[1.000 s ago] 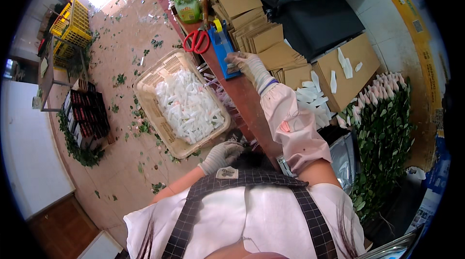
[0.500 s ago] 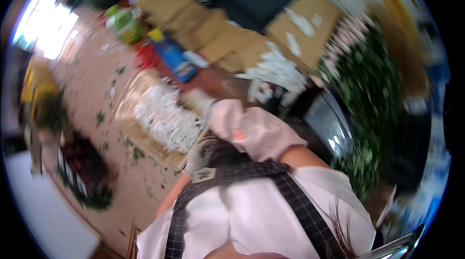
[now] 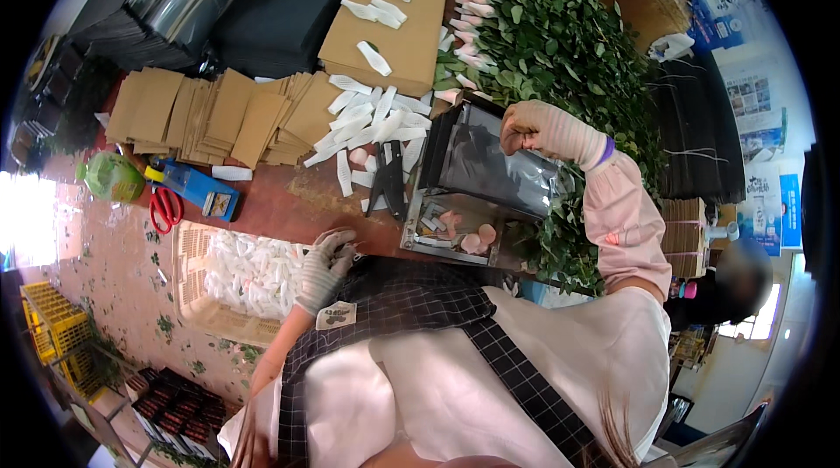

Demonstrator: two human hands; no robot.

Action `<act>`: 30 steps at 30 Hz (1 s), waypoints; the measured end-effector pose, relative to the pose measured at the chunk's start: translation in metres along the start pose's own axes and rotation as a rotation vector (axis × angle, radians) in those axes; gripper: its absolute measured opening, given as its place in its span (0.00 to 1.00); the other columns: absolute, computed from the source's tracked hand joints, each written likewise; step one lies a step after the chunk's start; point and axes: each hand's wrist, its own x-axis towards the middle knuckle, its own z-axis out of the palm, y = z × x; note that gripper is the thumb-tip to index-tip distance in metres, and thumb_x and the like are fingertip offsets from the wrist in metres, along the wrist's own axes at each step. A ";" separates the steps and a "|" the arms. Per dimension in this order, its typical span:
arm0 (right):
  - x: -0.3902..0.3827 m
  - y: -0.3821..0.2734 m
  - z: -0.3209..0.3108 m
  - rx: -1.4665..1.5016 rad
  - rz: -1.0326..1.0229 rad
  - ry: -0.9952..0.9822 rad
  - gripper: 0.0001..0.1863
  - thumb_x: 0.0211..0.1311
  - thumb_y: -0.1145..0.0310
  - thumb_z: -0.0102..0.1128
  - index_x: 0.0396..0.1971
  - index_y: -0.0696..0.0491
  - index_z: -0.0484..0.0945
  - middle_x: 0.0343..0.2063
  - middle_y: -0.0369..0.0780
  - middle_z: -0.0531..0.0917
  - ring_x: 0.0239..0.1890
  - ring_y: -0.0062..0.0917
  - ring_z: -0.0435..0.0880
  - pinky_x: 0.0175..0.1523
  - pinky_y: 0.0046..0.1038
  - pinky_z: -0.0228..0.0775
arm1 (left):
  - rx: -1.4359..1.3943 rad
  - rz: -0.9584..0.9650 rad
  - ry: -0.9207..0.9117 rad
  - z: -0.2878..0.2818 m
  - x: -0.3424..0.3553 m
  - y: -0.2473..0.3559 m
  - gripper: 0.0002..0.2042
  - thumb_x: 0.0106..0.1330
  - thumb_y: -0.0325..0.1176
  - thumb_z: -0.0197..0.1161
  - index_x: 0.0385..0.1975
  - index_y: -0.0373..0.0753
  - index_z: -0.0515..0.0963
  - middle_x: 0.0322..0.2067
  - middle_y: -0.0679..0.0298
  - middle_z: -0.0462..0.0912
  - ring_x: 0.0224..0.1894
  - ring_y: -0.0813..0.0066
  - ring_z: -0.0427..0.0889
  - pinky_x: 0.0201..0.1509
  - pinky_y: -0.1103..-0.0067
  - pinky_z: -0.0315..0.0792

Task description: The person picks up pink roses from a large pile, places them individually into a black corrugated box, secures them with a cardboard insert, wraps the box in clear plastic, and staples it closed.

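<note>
My right hand [image 3: 560,134], in a striped knit glove with a pink sleeve, is above a dark box with clear plastic film [image 3: 503,166] on it. Its fingers curl down in a closed shape by the film; what they hold, if anything, is hidden. My left hand [image 3: 320,274], gloved with bare fingertips, rests by the table's front edge, its fingers stretched slightly apart and holding nothing visible. To its left is a basket [image 3: 188,271] of white foam net sleeves [image 3: 254,271]. Between the hands, a black stapler-like tool [image 3: 388,179] stands near loose white net sleeves [image 3: 372,122].
Leafy stems with pink netted heads [image 3: 560,39] fill the back right. Cardboard pieces [image 3: 206,118] line the table's back. Red scissors [image 3: 164,209], a blue box [image 3: 199,188] and a green bag [image 3: 112,176] lie left. Another person [image 3: 739,280] is at far right.
The view has swung left to right and steadied. My right hand has moved from over the basket to the film-topped box; my left hand stays near the basket's right side.
</note>
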 end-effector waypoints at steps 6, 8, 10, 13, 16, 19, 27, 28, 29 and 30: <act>0.027 0.020 0.004 -0.572 0.366 -0.258 0.12 0.50 0.61 0.59 0.33 0.50 0.82 0.29 0.41 0.83 0.34 0.36 0.81 0.40 0.33 0.72 | -0.056 0.111 -0.160 0.032 0.054 0.015 0.10 0.58 0.28 0.57 0.38 0.35 0.78 0.38 0.54 0.79 0.43 0.59 0.76 0.48 0.73 0.70; 0.042 -0.006 0.009 -0.591 0.564 -0.252 0.13 0.51 0.59 0.59 0.33 0.50 0.82 0.29 0.41 0.83 0.34 0.36 0.81 0.40 0.33 0.72 | -0.026 0.208 -0.142 0.043 0.073 0.015 0.09 0.58 0.29 0.57 0.37 0.35 0.78 0.36 0.54 0.80 0.41 0.61 0.77 0.48 0.74 0.70; 0.040 0.013 0.013 -0.559 0.805 -0.287 0.20 0.52 0.49 0.57 0.33 0.50 0.82 0.30 0.42 0.83 0.37 0.36 0.82 0.41 0.35 0.72 | -0.085 0.161 -0.171 0.059 0.094 0.022 0.09 0.60 0.30 0.57 0.37 0.35 0.78 0.35 0.55 0.80 0.40 0.63 0.77 0.47 0.76 0.70; 0.030 0.001 0.018 -0.586 0.953 -0.109 0.24 0.52 0.45 0.54 0.33 0.52 0.82 0.31 0.44 0.82 0.38 0.36 0.82 0.40 0.35 0.73 | -0.206 0.070 -0.182 0.080 0.131 0.017 0.10 0.63 0.34 0.56 0.35 0.33 0.76 0.29 0.61 0.79 0.33 0.74 0.77 0.40 0.80 0.70; -0.015 0.027 0.036 -0.562 1.027 0.213 0.28 0.55 0.42 0.50 0.28 0.54 0.82 0.29 0.45 0.82 0.38 0.37 0.82 0.38 0.35 0.73 | -0.186 -0.100 -0.281 0.100 0.161 0.024 0.12 0.65 0.39 0.57 0.32 0.35 0.77 0.22 0.73 0.74 0.25 0.84 0.66 0.29 0.83 0.63; -0.074 0.053 0.082 -0.401 0.759 0.893 0.20 0.54 0.55 0.60 0.15 0.57 0.78 0.20 0.47 0.78 0.27 0.40 0.78 0.31 0.37 0.68 | -0.163 -0.148 -0.343 0.106 0.182 0.014 0.12 0.64 0.39 0.57 0.30 0.33 0.76 0.21 0.71 0.74 0.23 0.84 0.67 0.28 0.84 0.63; -0.112 0.029 0.293 1.748 0.128 1.252 0.51 0.51 0.28 0.40 0.57 0.64 0.61 0.51 0.48 0.72 0.52 0.31 0.72 0.58 0.32 0.63 | -0.090 0.015 -0.449 0.095 0.199 0.009 0.11 0.63 0.34 0.51 0.34 0.32 0.76 0.27 0.66 0.76 0.30 0.79 0.73 0.35 0.82 0.69; -0.109 0.043 0.306 1.881 -0.001 1.328 0.52 0.50 0.27 0.41 0.60 0.61 0.57 0.55 0.48 0.68 0.55 0.31 0.70 0.60 0.33 0.59 | -0.077 0.055 -0.504 0.092 0.189 0.066 0.09 0.64 0.33 0.51 0.29 0.35 0.75 0.23 0.69 0.73 0.26 0.83 0.70 0.31 0.84 0.66; -0.108 0.053 0.314 2.004 -0.146 1.384 0.53 0.49 0.27 0.41 0.63 0.58 0.54 0.58 0.47 0.64 0.57 0.31 0.67 0.63 0.35 0.56 | -0.067 0.094 -0.546 0.087 0.173 0.127 0.09 0.64 0.33 0.52 0.24 0.37 0.73 0.19 0.72 0.70 0.22 0.86 0.66 0.27 0.86 0.63; -0.102 0.054 0.306 1.998 -0.177 1.391 0.53 0.49 0.27 0.41 0.63 0.58 0.54 0.58 0.47 0.64 0.57 0.31 0.67 0.63 0.35 0.56 | -0.078 0.138 -0.468 0.085 0.163 0.156 0.10 0.64 0.32 0.52 0.20 0.38 0.70 0.17 0.74 0.67 0.21 0.87 0.63 0.24 0.86 0.59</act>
